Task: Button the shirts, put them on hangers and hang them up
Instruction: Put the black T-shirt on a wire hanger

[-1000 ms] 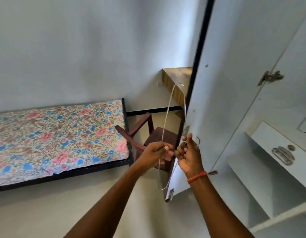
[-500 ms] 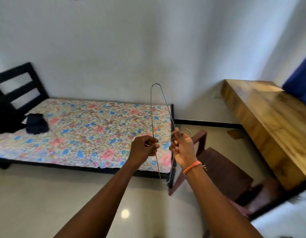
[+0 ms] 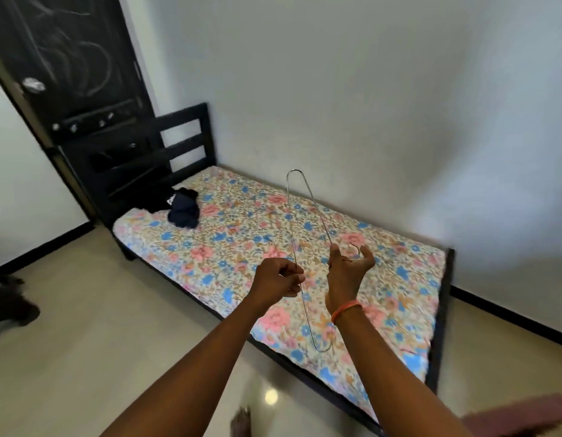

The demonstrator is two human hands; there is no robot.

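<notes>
A thin metal wire hanger (image 3: 291,216) stands on end in front of me, above the bed. My left hand (image 3: 278,280) pinches its long bar near the middle. My right hand (image 3: 349,269) holds the other side, fingers curled round the wire by the hook (image 3: 357,247). Dark navy clothes (image 3: 183,208) lie bunched at the head of the floral mattress (image 3: 241,234), far from both hands. Whether they are shirts cannot be made out.
The bed's black frame and headboard (image 3: 178,143) stand against the white wall. A dark door (image 3: 68,67) is at the left behind the headboard. A dark red chair edge (image 3: 519,414) shows at bottom right. Pale floor tiles (image 3: 115,342) spread to the left.
The view has swung left from the open wardrobe to the bed. Both hands kept hold of the hanger, and my right fingers have loosened around its hook end.
</notes>
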